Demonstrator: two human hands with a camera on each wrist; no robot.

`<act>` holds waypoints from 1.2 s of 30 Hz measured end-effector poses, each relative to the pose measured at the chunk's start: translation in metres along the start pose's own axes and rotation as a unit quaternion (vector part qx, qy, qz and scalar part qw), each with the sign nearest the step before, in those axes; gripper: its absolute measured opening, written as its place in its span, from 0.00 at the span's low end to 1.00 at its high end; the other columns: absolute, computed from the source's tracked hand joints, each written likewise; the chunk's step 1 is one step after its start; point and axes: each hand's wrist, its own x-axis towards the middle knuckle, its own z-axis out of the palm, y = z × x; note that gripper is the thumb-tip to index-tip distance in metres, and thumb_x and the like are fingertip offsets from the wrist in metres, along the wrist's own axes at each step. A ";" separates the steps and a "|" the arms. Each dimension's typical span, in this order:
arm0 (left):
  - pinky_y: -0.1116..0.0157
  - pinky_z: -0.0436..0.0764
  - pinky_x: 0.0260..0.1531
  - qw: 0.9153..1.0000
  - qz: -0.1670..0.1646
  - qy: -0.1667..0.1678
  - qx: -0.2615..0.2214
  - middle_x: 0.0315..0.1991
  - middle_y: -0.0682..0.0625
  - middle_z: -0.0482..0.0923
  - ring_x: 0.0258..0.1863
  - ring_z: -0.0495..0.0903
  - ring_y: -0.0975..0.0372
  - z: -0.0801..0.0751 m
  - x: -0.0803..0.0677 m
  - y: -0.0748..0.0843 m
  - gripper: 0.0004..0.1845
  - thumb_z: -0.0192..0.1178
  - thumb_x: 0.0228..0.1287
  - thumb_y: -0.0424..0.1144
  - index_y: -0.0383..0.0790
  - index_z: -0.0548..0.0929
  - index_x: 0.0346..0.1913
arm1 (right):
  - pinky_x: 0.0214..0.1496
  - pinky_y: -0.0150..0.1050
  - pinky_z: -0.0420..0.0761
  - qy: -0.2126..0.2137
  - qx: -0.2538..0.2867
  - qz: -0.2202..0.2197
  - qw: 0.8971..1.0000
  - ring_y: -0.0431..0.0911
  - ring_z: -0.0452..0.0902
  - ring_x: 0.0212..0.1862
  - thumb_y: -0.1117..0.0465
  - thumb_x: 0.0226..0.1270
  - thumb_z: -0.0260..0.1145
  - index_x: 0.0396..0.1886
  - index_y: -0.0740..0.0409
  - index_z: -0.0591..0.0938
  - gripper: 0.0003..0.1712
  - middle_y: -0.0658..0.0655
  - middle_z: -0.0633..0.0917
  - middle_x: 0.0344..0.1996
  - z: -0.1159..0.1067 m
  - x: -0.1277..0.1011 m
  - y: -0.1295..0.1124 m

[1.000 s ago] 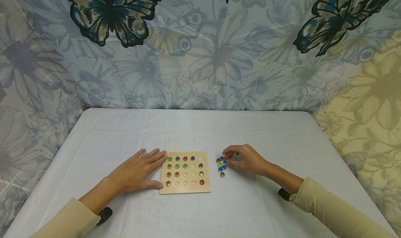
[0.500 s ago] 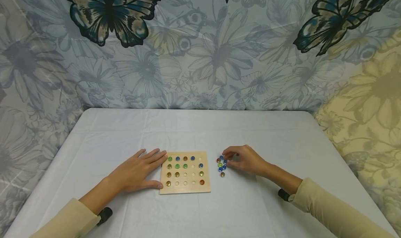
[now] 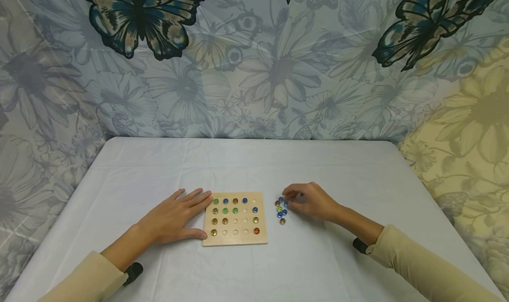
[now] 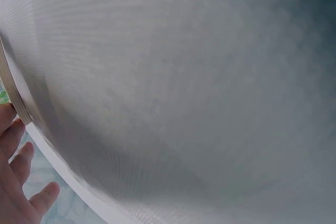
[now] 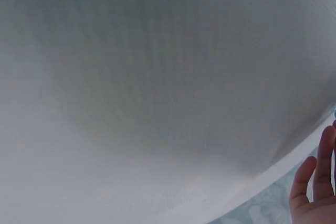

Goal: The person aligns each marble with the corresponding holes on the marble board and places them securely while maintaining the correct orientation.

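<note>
The room is closed off at the back by a backdrop (image 3: pixel 254 89) printed with pale grey-blue flowers, on which 2 large dark butterflies (image 3: pixel 139 21) are shown. At the right, a yellow tint is carried by the flowered material. In front, the surface (image 3: pixel 330 169) is covered in white, with faint creases, soft arm shadows and rounded far corners. Both wrist views are mostly filled by it.

Near the middle of the surface, a flat wooden board (image 3: pixel 240 239) is laid. Green, blue, brown, gold and orange-red marbles (image 3: pixel 225 211) are seated in its rows of hollows. Its left edge is touched by the left hand (image 3: pixel 175 218), whose fingers are spread and by which nothing is clasped.

Just beside the board's right side, a small cluster of loose marbles (image 3: pixel 279 209) is gathered. The right hand (image 3: pixel 312 200) is held at the cluster with bent fingers; whether a marble is pinched cannot be told. Beige sleeves (image 3: pixel 421 262) are worn on both arms.
</note>
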 end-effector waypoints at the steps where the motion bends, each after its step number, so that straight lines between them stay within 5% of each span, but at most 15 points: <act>1: 0.42 0.59 0.70 1.000 0.000 0.000 0.000 0.77 0.49 0.58 0.75 0.59 0.51 0.000 0.000 0.000 0.49 0.46 0.63 0.75 0.43 0.61 0.77 | 0.47 0.41 0.83 0.000 0.000 -0.001 1.000 0.40 0.83 0.41 0.68 0.59 0.74 0.48 0.58 0.85 0.16 0.47 0.88 0.39 -0.001 0.001 0.000; 13: 0.41 0.60 0.69 1.000 0.004 0.008 0.003 0.76 0.49 0.60 0.74 0.60 0.51 -0.001 0.000 -0.001 0.49 0.47 0.64 0.75 0.43 0.62 0.77 | 0.45 0.45 0.82 0.017 -0.001 -0.018 1.000 0.40 0.83 0.40 0.68 0.59 0.74 0.48 0.61 0.85 0.16 0.47 0.89 0.38 -0.006 0.016 -0.005; 36: 0.42 0.59 0.69 1.000 0.001 -0.007 0.002 0.76 0.49 0.59 0.75 0.59 0.51 -0.002 0.001 0.000 0.50 0.47 0.63 0.75 0.43 0.62 0.77 | 0.51 0.45 0.82 -0.033 0.028 -0.052 0.998 0.37 0.83 0.43 0.64 0.63 0.73 0.50 0.58 0.85 0.16 0.46 0.89 0.39 0.022 0.052 -0.037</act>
